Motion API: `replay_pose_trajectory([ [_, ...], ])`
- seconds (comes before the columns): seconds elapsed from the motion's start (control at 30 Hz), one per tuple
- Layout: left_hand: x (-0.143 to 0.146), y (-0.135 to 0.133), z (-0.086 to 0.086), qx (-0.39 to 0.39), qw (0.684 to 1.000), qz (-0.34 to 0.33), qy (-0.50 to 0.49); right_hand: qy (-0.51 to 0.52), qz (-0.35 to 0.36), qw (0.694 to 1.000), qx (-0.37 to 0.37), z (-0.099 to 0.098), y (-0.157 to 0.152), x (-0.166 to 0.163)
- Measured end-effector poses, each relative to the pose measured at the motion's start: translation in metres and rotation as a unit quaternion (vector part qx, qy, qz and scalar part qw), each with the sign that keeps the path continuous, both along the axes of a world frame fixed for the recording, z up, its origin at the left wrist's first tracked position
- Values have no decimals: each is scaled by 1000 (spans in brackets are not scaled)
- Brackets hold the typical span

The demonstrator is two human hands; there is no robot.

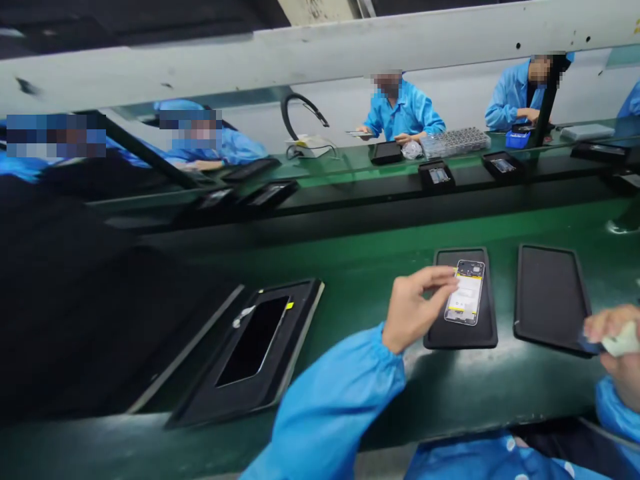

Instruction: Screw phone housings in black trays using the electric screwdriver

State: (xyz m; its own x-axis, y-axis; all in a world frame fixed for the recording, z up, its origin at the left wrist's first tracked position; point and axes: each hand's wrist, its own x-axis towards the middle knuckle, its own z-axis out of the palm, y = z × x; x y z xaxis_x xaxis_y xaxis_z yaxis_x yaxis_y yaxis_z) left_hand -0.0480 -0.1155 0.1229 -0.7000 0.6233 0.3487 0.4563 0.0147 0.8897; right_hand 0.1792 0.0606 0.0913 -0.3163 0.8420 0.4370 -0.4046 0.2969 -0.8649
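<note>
Here the green bench (380,280) runs across the whole view, with black trays spaced along it. Largest of these is the frame tray (250,353) at the left, its dark window tilted toward the near edge. Right of it sit two smaller black trays: the middle tray (463,337) carries a phone (466,293) lying flat with its opened back upward, yellow labels showing, and the right tray (549,297) is bare.

The left hand (413,310), in a blue sleeve, reaches over the middle tray, its fingers (443,275) loosely spread and touching the phone's left edge, not closed around it. The right hand (617,350) at the frame's edge is clenched on a pale cloth (623,340), just touching the right tray's near corner.

The phone looks light, stiff and thin, likely fragile with its inner parts exposed; its long side edges seem the safest place to take hold, away from the labelled face.

Across the bench, other people in blue coats work at their own trays.
</note>
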Motion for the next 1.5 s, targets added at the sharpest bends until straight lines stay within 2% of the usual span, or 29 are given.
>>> replay_pose_trajectory([
  [0.1, 11, -21, -59, -54, 997, -10, -45, 30, 122, 991, -50, 17, -38, -63],
  [0.17, 20, -29, -88, -56, 996, -22, -68, -12, 151, 988, -41, 18, -56, -94],
  [0.23, 27, -33, -107, -42, 995, -28, -87, -42, 177, 983, -23, 15, -70, -117],
  [0.3, 31, -34, -118, -25, 993, -34, -107, -58, 208, 976, -22, 10, -81, -131],
  [0.4, 33, -33, -123, -12, 990, -45, -130, -76, 228, 970, -30, 3, -90, -142],
  [0.87, 30, -31, -116, -4, 988, -45, -145, -149, 224, 963, 21, -14, -95, -150],
  [1.23, 30, -32, -113, -5, 993, -17, -114, -139, 230, 962, 41, -15, -99, -150],
  [1.33, 25, -35, -117, 37, 991, -10, -125, -133, 199, 969, 58, -18, -91, -152],
  [1.5, 16, -35, -128, 92, 972, 60, -207, -135, 135, 979, 68, -33, -75, -158],
])
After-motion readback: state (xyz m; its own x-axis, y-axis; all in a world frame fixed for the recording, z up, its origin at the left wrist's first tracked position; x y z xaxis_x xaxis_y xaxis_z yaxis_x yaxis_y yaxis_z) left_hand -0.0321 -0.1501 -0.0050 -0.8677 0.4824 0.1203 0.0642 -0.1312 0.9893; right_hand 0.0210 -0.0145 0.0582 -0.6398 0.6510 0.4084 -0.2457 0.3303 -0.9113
